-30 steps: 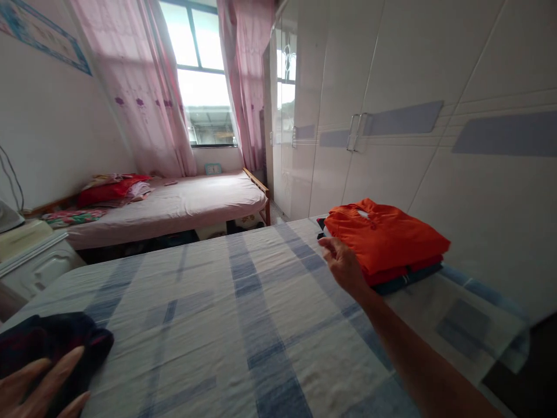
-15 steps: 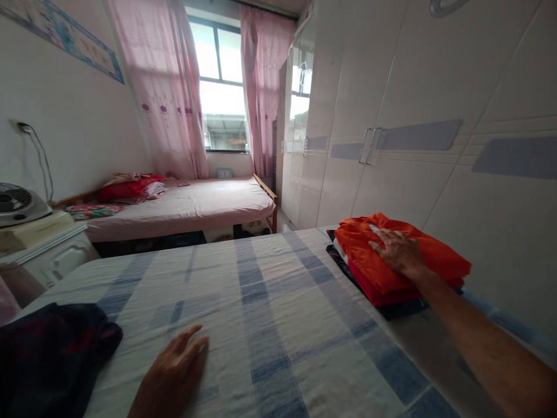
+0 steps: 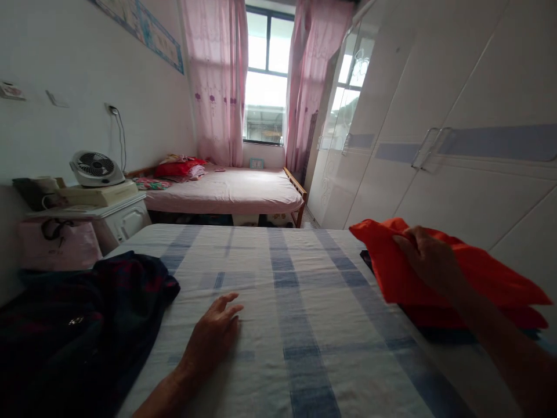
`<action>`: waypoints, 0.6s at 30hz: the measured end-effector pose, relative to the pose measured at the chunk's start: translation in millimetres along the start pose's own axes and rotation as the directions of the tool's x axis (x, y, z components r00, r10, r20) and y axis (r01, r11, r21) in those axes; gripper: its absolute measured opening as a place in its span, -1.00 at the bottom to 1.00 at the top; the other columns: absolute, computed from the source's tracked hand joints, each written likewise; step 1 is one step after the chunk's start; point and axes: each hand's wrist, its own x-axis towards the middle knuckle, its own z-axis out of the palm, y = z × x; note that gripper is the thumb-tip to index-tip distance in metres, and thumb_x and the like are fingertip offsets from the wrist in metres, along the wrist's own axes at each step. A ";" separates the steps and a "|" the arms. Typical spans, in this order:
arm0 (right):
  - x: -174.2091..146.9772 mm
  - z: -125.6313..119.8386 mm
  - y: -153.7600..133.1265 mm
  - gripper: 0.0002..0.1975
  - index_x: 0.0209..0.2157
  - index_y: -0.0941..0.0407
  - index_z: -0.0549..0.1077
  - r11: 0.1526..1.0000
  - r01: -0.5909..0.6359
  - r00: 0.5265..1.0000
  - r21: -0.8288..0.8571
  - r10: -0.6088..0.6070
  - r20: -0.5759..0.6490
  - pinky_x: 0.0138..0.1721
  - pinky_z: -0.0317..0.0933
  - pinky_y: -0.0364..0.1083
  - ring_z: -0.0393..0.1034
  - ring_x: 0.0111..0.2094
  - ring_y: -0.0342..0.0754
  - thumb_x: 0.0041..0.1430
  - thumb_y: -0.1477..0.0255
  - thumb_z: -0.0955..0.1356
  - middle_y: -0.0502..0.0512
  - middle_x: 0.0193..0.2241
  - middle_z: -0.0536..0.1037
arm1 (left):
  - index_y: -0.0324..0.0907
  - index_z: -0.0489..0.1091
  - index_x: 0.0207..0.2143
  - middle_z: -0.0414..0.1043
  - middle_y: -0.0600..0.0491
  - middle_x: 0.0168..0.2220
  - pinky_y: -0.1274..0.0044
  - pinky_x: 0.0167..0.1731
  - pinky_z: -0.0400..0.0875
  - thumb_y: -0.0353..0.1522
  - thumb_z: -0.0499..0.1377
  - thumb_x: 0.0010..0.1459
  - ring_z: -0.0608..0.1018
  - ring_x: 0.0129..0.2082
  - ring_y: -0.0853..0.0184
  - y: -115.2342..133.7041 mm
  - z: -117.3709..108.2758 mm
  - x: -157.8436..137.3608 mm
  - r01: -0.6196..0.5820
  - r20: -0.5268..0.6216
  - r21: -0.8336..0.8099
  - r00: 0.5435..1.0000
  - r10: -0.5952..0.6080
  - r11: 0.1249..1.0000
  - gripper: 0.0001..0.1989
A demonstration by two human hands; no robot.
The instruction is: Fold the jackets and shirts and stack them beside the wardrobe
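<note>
At the right, my right hand (image 3: 429, 261) is closed on a folded orange garment (image 3: 487, 273), its fingers gripping the cloth near the far edge. That garment tops a stack of folded clothes, with a red garment (image 3: 439, 318) and a dark one (image 3: 456, 335) under it. My left hand (image 3: 215, 328) holds nothing; its fingers are apart, low over or resting on the striped bed sheet (image 3: 256, 360). To the left of it lies a heap of dark plaid clothing (image 3: 104, 302).
White wardrobe doors (image 3: 500, 203) run along the right. A second bed (image 3: 235, 188) stands by the window, with red bedding (image 3: 180, 168) on it. At the left are a white cabinet (image 3: 133, 220), a small fan (image 3: 96, 168) and a pink bag (image 3: 61, 244).
My right hand lay flat on the orange garment and now grips it, with the cloth bunched and raised at the near-left part. The view has turned left, showing more of the dark clothing.
</note>
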 end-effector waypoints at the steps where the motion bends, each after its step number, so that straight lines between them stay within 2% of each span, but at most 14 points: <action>1: 3.2 -7.0 -27.5 -0.79 -0.39 -0.01 0.23 0.998 0.015 1.000 0.067 -0.015 -0.003 -0.43 0.08 -0.01 0.32 -0.50 0.04 0.22 0.19 0.16 0.07 -0.54 0.39 | -0.16 0.46 -0.22 0.42 -0.09 -0.02 0.35 -0.05 0.45 -0.43 0.00 0.12 0.50 -0.02 0.21 -1.1 0.8 -0.1 0.012 -0.015 -0.024 1.000 -0.012 1.000 -0.73; 2: 5.9 -12.7 -56.3 -0.78 -0.40 0.00 0.24 0.990 0.020 0.999 0.141 -0.013 -0.049 -0.44 0.07 -0.03 0.30 -0.52 0.01 0.22 0.18 0.17 0.04 -0.56 0.37 | -0.15 0.46 -0.21 0.42 -0.08 -0.01 0.34 -0.04 0.43 -0.42 0.00 0.13 0.49 -0.01 0.21 -2.3 1.4 -0.3 0.024 -0.033 -0.050 0.999 -0.025 0.998 -0.73; 4: 8.7 -18.5 -113.9 -0.79 -0.39 0.03 0.25 0.949 0.086 0.996 0.302 -0.073 -0.054 -0.44 0.08 -0.07 0.27 -0.53 -0.06 0.22 0.21 0.20 -0.01 -0.56 0.36 | -0.13 0.43 -0.15 0.39 -0.06 0.00 0.31 0.01 0.39 -0.37 0.01 0.16 0.46 0.02 0.21 -3.9 1.1 -0.7 0.044 -0.077 -0.116 0.996 -0.053 0.992 -0.74; 6: 6.4 -16.0 -165.7 -0.80 -0.39 0.07 0.26 0.885 0.155 0.988 0.438 -0.132 -0.081 -0.43 0.08 -0.10 0.24 -0.52 -0.12 0.23 0.24 0.22 -0.04 -0.53 0.37 | -0.12 0.37 -0.07 0.35 -0.06 0.03 0.30 0.02 0.37 -0.32 0.02 0.19 0.44 0.03 0.21 -3.9 -3.2 -1.2 0.078 -0.138 -0.202 0.985 -0.107 0.976 -0.72; 7: 3.0 -11.9 -187.7 -0.80 -0.38 0.08 0.27 0.852 0.180 0.982 0.492 -0.184 -0.042 -0.41 0.09 -0.12 0.23 -0.50 -0.14 0.24 0.25 0.22 -0.04 -0.51 0.37 | -0.11 0.33 -0.02 0.32 -0.06 0.05 0.30 0.01 0.38 -0.30 0.02 0.20 0.44 0.02 0.21 -3.2 -7.0 -1.4 0.106 -0.175 -0.254 0.972 -0.154 0.961 -0.69; 9: -7.2 0.2 -221.1 -0.79 -0.39 0.08 0.29 0.768 0.246 0.943 0.592 -0.330 0.037 -0.39 0.10 -0.14 0.23 -0.49 -0.16 0.24 0.25 0.23 -0.05 -0.50 0.38 | -0.11 0.22 0.07 0.28 -0.07 0.06 0.31 -0.02 0.39 -0.26 -0.02 0.23 0.44 -0.01 0.22 -0.7 -17.8 -2.2 0.188 -0.255 -0.365 0.922 -0.292 0.912 -0.63; 10: -13.3 7.2 -231.4 -0.80 -0.39 0.08 0.30 0.731 0.263 0.912 0.630 -0.402 0.085 -0.37 0.12 -0.15 0.25 -0.47 -0.16 0.24 0.25 0.23 -0.05 -0.48 0.40 | -0.11 0.17 0.11 0.27 -0.08 0.06 0.31 -0.02 0.38 -0.25 -0.05 0.24 0.44 -0.01 0.23 0.5 -24.1 -2.7 0.231 -0.296 -0.410 0.881 -0.368 0.882 -0.61; 12: -24.9 21.5 -237.3 -0.82 -0.36 0.08 0.33 0.693 0.261 0.864 0.672 -0.478 0.157 -0.34 0.14 -0.15 0.30 -0.42 -0.15 0.24 0.28 0.22 -0.02 -0.41 0.45 | -0.13 0.09 0.15 0.25 -0.10 0.06 0.30 0.02 0.32 -0.24 -0.11 0.27 0.39 0.02 0.22 1.8 -36.6 -4.1 0.276 -0.385 -0.443 0.801 -0.459 0.853 -0.57; 13: -29.5 28.6 -232.3 -0.83 -0.34 0.08 0.34 0.701 0.239 0.864 0.672 -0.469 0.182 -0.31 0.16 -0.14 0.33 -0.38 -0.14 0.25 0.30 0.22 0.00 -0.36 0.47 | -0.14 0.07 0.16 0.24 -0.11 0.07 0.28 0.06 0.27 -0.24 -0.12 0.27 0.36 0.06 0.21 1.6 -41.9 -4.9 0.269 -0.435 -0.420 0.779 -0.453 0.867 -0.57; 14: -33.0 35.5 -222.1 -0.84 -0.32 0.08 0.36 0.722 0.203 0.879 0.662 -0.431 0.201 -0.28 0.18 -0.13 0.35 -0.35 -0.13 0.24 0.32 0.21 0.02 -0.33 0.48 | -0.16 0.09 0.15 0.22 -0.11 0.09 0.27 0.10 0.22 -0.25 -0.12 0.27 0.32 0.09 0.20 0.8 -46.0 -5.6 0.242 -0.480 -0.371 0.777 -0.408 0.897 -0.58; 16: -37.1 49.4 -188.2 -0.84 -0.27 0.10 0.37 0.783 0.082 0.927 0.617 -0.287 0.241 -0.23 0.21 -0.11 0.38 -0.30 -0.10 0.22 0.36 0.21 0.07 -0.27 0.49 | -0.16 0.19 0.08 0.24 -0.11 0.08 0.28 0.12 0.17 -0.30 -0.10 0.26 0.30 0.10 0.21 -1.7 -50.0 -6.7 0.138 -0.495 -0.228 0.836 -0.237 0.964 -0.64; 18: -40.6 63.5 -142.2 -0.82 -0.27 0.12 0.39 0.824 -0.073 0.949 0.562 -0.115 0.293 -0.25 0.24 -0.12 0.41 -0.31 -0.09 0.19 0.36 0.21 0.11 -0.27 0.51 | -0.16 0.30 -0.01 0.32 -0.09 0.02 0.29 0.10 0.19 -0.34 -0.06 0.25 0.34 0.06 0.22 -2.9 -48.4 -6.3 0.022 -0.366 -0.102 0.929 -0.058 0.994 -0.69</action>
